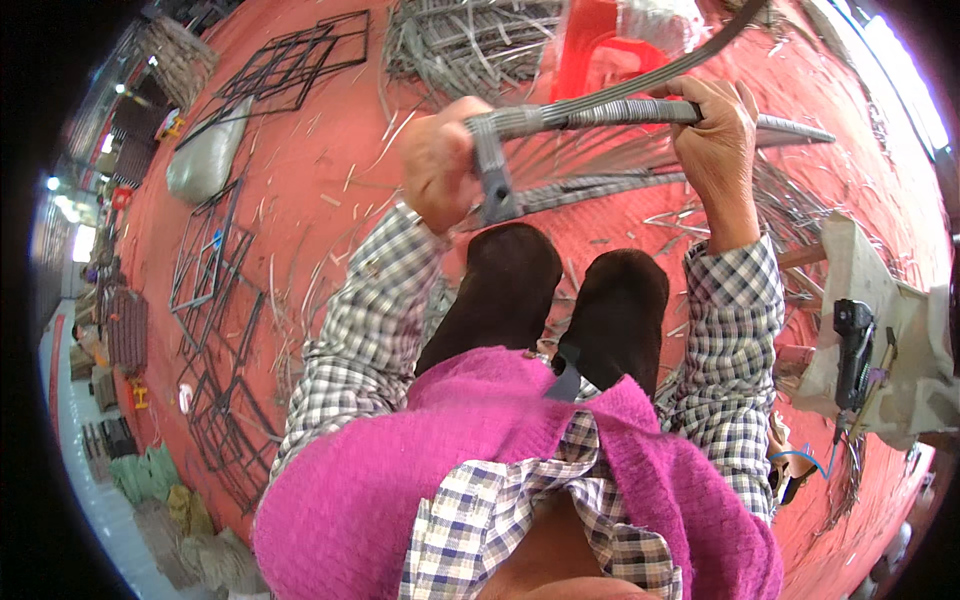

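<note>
In front of my knees is a dark frame (pixel 598 190), its bars partly wrapped in flat grey strips. My right hand (pixel 718 150) is closed round the wrapped upper bar. At the left corner my left hand (pixel 438 165), slightly blurred, is closed against the frame; its fingertips are hidden. From this corner a band of grey strips (pixel 665 78) arches over the upper bar and out at the top right. A bare dark corner piece (pixel 499 200) shows below the left hand.
Bare dark frames (pixel 215 265) lie on the red floor to the left, near a silvery sack (pixel 208 160). Ahead are a heap of grey strips (pixel 475 45) and a red plastic stool (pixel 600 60). At right, a black-handled tool (pixel 853 350) hangs against a cloth-covered stand (pixel 885 330).
</note>
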Tool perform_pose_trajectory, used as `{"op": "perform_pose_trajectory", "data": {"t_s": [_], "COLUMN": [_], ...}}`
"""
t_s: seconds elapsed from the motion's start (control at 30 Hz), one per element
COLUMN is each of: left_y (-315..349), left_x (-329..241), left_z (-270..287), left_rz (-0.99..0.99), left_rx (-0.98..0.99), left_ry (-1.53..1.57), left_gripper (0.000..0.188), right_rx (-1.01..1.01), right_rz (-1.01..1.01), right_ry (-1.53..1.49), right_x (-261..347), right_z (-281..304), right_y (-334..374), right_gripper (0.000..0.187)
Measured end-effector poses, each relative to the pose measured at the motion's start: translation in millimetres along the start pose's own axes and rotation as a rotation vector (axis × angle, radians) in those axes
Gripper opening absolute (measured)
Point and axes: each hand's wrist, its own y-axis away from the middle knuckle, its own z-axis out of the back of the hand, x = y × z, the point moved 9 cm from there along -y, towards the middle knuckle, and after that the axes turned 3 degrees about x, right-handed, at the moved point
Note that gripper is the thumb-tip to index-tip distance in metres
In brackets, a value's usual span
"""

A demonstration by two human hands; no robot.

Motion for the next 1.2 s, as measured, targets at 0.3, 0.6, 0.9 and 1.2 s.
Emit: {"op": "perform_pose_trajectory", "data": {"t_s": [0.3, 0.6, 0.9, 1.2], "left_y": [35, 83, 86, 93], "left_x": [63, 17, 20, 13], "left_z": [-158, -163, -156, -170], "left_rz": [0.148, 0.245, 0.296, 0.496], "left_rx": [0.366, 0.343, 0.371, 0.513], "left_ry": [0.346, 0.480, 0.456, 0.541], "left_gripper": [0.049, 0.043, 0.055, 0.040], "right_rx": [0.305, 0.345, 0.389, -0.164], "right_rz": [-0.213, -0.118, -0.280, -0.741], "right_ry": [0.445, 0.246, -0.709, -1.793], "right_x": [-116, -74, 8, 18], "right_z": [9, 28, 48, 2], "right_y": [88, 90, 86, 94], "right_gripper": [0.012, 0.025, 0.024, 0.029]}}
